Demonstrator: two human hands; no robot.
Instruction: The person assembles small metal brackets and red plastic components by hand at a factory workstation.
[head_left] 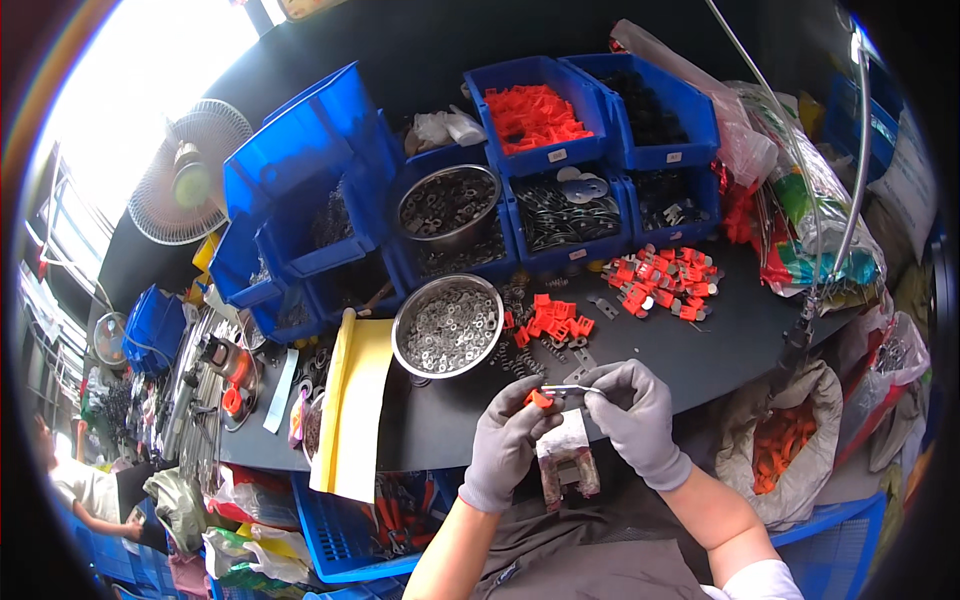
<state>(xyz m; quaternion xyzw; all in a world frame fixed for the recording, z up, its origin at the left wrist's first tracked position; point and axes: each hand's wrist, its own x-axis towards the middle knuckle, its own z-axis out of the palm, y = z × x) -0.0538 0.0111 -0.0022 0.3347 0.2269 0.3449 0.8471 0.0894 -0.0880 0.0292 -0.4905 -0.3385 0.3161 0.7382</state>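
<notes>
Both my hands wear grey gloves and meet over the near edge of the dark table. My left hand (502, 440) is closed on a small orange plastic part (540, 399), pinched between thumb and fingers. My right hand (642, 418) pinches one end of a thin silver metal piece (568, 388), whose other end reaches the orange part; whether the two are joined I cannot tell. Just below the hands stands a worn metal fixture (566, 470) with a pale top. Beyond them lie loose orange parts (552, 320), springs (518, 362) and small metal plates (604, 306).
A steel bowl of washers (450, 330) stands left of the parts. Orange assemblies (664, 282) are heaped at right. Blue bins (568, 255) line the back. Yellow paper (352, 410) overhangs the front edge. A sack (812, 440) of orange parts and a blue basket (345, 560) flank me.
</notes>
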